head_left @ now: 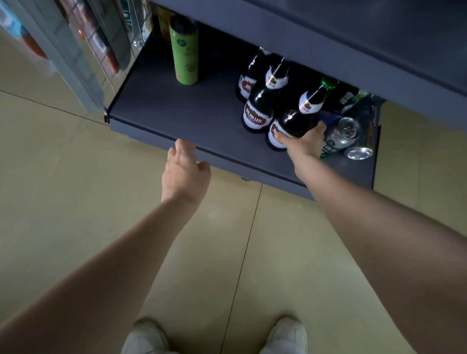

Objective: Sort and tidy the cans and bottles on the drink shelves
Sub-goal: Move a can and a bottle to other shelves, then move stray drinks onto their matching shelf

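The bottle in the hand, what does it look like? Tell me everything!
The bottle is dark glass with a green cap, a white neck label and a red-and-white body label. It stands on the bottom shelf near the front edge, in front of two similar bottles. The right hand grips its lower body.

dark shelf (pixel 186 119), beer bottles (pixel 261 105), cans (pixel 344 136)

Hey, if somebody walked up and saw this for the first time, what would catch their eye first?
Probably the three dark bottles in a row on the low shelf, with the right hand gripping the front bottle near its base. Next, the tall green can standing alone toward the back left, and the silver cans lying jumbled at the shelf's right end. The left hand hangs open at the shelf's front edge.
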`<action>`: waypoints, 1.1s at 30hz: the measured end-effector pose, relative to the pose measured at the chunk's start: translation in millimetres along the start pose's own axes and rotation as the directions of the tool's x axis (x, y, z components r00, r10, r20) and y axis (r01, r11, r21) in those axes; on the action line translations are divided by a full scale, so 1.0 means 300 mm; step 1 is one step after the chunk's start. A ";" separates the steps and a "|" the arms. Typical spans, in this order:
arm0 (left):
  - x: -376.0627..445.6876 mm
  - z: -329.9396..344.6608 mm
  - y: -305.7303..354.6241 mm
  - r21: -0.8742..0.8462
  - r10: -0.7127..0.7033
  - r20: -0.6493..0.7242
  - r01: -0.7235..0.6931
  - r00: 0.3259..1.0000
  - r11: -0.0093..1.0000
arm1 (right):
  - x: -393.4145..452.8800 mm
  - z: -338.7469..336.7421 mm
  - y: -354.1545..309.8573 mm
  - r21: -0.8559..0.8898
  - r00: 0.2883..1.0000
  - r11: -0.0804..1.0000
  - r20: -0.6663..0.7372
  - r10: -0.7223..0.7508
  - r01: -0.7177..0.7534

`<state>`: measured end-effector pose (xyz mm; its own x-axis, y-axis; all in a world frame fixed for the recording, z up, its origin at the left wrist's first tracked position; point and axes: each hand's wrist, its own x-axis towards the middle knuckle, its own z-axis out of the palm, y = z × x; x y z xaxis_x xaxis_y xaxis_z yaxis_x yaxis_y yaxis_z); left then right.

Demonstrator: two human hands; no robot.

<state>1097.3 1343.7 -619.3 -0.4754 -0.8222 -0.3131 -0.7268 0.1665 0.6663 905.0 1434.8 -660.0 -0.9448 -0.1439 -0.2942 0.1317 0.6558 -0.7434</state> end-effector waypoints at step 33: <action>-0.533 -1.431 1.198 0.043 0.631 -0.016 -0.630 0.775 0.775 | -0.810 -1.282 -1.498 -0.003 0.848 0.848 -0.004 -0.530 0.530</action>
<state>1124.9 1301.4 -39.2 -0.8194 -0.5411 0.1891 -0.2849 0.6707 0.6848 960.0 1460.1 -23.6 -0.8724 -0.4663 0.1467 -0.3898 0.4823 -0.7845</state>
